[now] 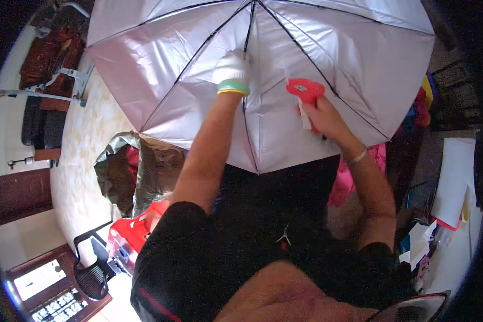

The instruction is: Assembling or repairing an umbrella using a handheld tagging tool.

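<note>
A silver-lined umbrella fills the upper middle of the view, spread wide with its inner side toward the camera and its lower edge in front of the person's black shirt. Dark ribs fan out from near the top edge across the lining. The left hand wears a white glove with a green and yellow cuff and lies over the middle rib; its fingers are hidden, so I cannot tell whether it grips the rib or only rests there. The right hand is bare and closed around the handle of a red tool — its pale, thin tip points up and to the left, in front of the lining, though whether it touches the cloth is unclear. A light bracelet circles the right wrist. Left of the person, an open grey-green bag with something red inside stands on the pale floor, and a red bag lies nearer the body, just beside a black chair. On the right, pink cloth shows below the umbrella's edge, behind the right forearm — and farther out are a white sheet and some crumpled paper.
</note>
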### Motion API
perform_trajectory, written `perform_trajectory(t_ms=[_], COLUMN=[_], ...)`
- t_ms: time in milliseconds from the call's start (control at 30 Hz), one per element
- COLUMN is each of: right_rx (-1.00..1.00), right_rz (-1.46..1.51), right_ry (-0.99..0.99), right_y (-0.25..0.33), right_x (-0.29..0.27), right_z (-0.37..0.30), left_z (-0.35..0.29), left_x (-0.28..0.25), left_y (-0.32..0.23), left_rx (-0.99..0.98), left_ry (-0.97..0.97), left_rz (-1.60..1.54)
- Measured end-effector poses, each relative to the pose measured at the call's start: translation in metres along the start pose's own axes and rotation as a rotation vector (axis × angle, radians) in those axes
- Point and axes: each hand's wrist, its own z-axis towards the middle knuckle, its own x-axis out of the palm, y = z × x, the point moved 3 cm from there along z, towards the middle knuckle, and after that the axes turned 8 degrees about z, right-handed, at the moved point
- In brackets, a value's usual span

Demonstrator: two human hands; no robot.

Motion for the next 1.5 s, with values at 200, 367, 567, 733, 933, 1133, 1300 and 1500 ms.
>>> perform_trajectory(t_ms=[200, 367, 567, 733, 933, 1133, 1300, 1500], right_rx=[-0.156, -0.170, -0.263, -0.401, -0.316, -0.256, -0.194, -0.055], right_rz=[-0.132, 0.431, 0.472, 0.064, 0.032, 0.390, 0.370, 0.467], right_ry=[0.011, 0.159, -0.084, -0.334, -0.286, -0.128, -0.147, 0.005], right_y=[0.016, -0.007, -0.010, -0.032, -0.039, -0.016, -0.018, -0.018], right_x=[-0.003, 0.003, 0.026, 0.038, 0.035, 0.032, 0.030, 0.022], right_z=[0.116, 0.154, 0.154, 0.163, 0.161, 0.150, 0.152, 0.152], left_z=[0.011, 0.024, 0.034, 0.039, 0.038, 0.037, 0.035, 0.035], left_x=[-0.005, -0.007, 0.020, 0.047, 0.055, 0.055, 0.052, 0.048], left_y=[-0.014, -0.012, -0.002, -0.007, 0.000, 0.000, 0.000, -0.004], left_rx=[0.034, 0.084, -0.031, -0.115, -0.230, -0.261, -0.273, -0.234], left_ry=[0.102, 0.113, 0.118, 0.255, 0.378, 0.436, 0.435, 0.450], left_rz=[0.109, 0.040, -0.238, -0.794, -1.017, -1.147, -1.127, -1.131])
